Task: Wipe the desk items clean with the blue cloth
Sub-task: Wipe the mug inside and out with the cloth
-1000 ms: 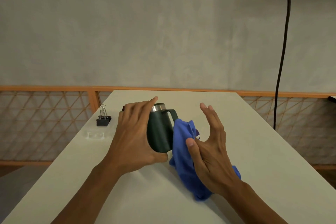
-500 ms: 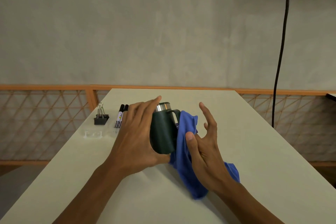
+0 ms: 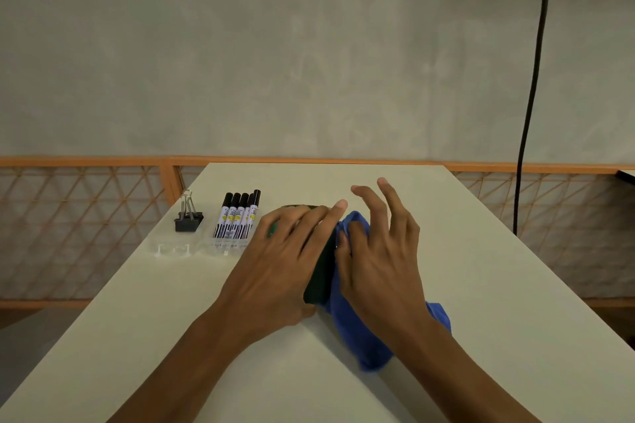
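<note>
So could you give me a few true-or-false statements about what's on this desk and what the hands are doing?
1. The left hand grips the dark green mug. True.
2. The blue cloth lies left of the mug. False: it is on the mug's right, under the right hand.
3. The markers have red caps. False: the caps are black.
4. A black binder clip sits left of the markers. True.
5. A black cable hangs down the wall on the right. True.

blue cloth (image 3: 374, 343), dark green mug (image 3: 321, 280), black-capped markers (image 3: 237, 216)
</note>
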The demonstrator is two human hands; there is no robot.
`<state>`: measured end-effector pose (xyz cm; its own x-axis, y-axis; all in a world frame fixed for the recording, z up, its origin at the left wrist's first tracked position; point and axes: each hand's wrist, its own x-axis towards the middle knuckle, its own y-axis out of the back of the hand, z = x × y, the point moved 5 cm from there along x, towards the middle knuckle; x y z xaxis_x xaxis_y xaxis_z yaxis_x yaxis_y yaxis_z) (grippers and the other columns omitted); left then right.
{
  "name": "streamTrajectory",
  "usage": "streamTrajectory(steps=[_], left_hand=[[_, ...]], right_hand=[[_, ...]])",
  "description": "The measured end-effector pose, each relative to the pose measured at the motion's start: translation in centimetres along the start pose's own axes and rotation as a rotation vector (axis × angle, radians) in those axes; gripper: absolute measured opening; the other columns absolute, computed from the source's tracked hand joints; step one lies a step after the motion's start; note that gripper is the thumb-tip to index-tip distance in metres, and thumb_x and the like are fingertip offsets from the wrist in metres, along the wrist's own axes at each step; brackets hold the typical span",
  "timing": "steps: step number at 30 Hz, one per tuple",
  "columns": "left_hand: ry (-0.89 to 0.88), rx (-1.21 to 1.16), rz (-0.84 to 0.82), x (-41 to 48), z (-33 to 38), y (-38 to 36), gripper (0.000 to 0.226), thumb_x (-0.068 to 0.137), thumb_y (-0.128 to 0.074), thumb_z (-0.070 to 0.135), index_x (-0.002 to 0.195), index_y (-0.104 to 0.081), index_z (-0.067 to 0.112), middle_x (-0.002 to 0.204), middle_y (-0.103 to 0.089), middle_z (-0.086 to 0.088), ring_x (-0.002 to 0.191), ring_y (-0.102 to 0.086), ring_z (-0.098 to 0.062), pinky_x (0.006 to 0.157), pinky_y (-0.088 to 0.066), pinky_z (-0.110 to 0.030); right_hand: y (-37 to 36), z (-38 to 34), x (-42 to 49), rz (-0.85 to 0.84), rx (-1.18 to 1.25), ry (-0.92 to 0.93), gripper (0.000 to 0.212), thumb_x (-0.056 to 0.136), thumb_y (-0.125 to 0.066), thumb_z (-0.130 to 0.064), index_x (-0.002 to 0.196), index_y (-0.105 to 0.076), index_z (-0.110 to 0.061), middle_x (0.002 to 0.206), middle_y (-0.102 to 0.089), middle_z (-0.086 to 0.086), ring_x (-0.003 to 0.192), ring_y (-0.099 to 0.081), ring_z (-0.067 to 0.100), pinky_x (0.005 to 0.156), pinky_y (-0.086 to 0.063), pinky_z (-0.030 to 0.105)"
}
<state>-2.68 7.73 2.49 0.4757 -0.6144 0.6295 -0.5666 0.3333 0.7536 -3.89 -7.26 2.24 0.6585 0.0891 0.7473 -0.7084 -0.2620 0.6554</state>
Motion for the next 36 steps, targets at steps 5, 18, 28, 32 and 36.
streamTrajectory(steps=[5, 18, 28, 32, 36], left_hand=[[-0.051, 0.041, 0.051, 0.0, 0.4, 0.0, 0.111, 0.07, -0.075, 0.028, 0.168, -0.026, 0.011, 0.156, -0.049, -0.004, 0.138, -0.047, -0.028, 0.12, -0.028, -0.042], [-0.151, 0.166, 0.202, -0.2, 0.7, -0.6, 0.092, 0.089, -0.062, 0.013, 0.17, -0.02, 0.012, 0.149, -0.055, -0.007, 0.133, -0.049, -0.032, 0.127, -0.029, -0.046], [-0.124, 0.15, 0.257, 0.0, 0.2, -0.5, 0.094, 0.091, -0.069, 0.029, 0.168, -0.019, 0.008, 0.153, -0.041, -0.011, 0.141, -0.036, -0.033, 0.131, -0.012, -0.041], [-0.099, -0.062, 0.21, 0.0, 0.2, -0.4, 0.118, 0.079, -0.09, 0.047, 0.166, -0.021, 0.006, 0.168, -0.032, -0.01, 0.153, -0.033, -0.031, 0.131, -0.02, -0.037], [0.279, -0.623, 0.049, -0.5, -1.9, -0.1, 0.136, 0.066, -0.094, 0.064, 0.17, -0.015, 0.026, 0.174, -0.02, 0.012, 0.16, -0.022, -0.008, 0.128, -0.023, -0.021]], right_hand=[[-0.3, 1.7, 0.3, -0.121, 0.281, -0.207, 0.035, 0.112, -0.044, -0.039, 0.092, -0.064, -0.018, 0.149, -0.037, -0.004, 0.155, -0.024, 0.019, 0.113, -0.039, 0.052], [-1.8, 3.1, -0.5, -0.373, 0.791, -0.601, 0.041, 0.11, -0.049, -0.038, 0.09, -0.076, -0.015, 0.137, -0.037, -0.025, 0.14, -0.027, 0.0, 0.116, -0.042, 0.047], [0.0, 2.5, -0.4, -0.264, 0.963, -0.64, 0.01, 0.105, -0.062, -0.044, 0.099, -0.053, -0.044, 0.129, -0.036, -0.029, 0.136, -0.049, 0.013, 0.111, -0.05, 0.043], [0.8, 3.9, -0.5, -0.177, 0.966, -0.66, 0.008, 0.109, -0.056, -0.038, 0.101, -0.055, -0.04, 0.141, -0.042, -0.019, 0.138, -0.045, 0.008, 0.109, -0.048, 0.037], [1.0, 5.1, -0.9, -0.19, 0.95, -0.668, 0.011, 0.109, -0.056, -0.039, 0.098, -0.056, -0.042, 0.14, -0.049, -0.012, 0.141, -0.045, 0.018, 0.11, -0.048, 0.045]])
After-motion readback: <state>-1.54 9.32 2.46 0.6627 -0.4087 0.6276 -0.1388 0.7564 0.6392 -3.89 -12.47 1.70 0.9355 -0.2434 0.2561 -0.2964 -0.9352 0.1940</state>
